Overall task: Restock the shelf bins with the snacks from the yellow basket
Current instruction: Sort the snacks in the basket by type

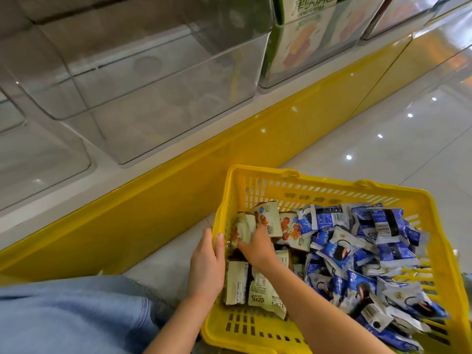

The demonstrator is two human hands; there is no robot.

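Observation:
The yellow basket (pixel 329 183) sits on the floor at the lower right. It holds several beige snack packets (pixel 264 290) on its left side and a heap of blue snack packets (pixel 357 251) on its right. My left hand (pixel 207 264) grips the basket's left rim. Inside the basket, my right hand (pixel 255 245) is closed on beige packets at the left end. The clear shelf bins (pixel 153 80) stand above and to the left, and the nearest ones look empty.
A yellow shelf base (pixel 178 198) runs diagonally below the bins. One bin at the top holds a green and white carton (pixel 309 26). Glossy white floor tiles (pixel 383 136) lie to the right. My knee in blue denim (pixel 71 312) fills the lower left.

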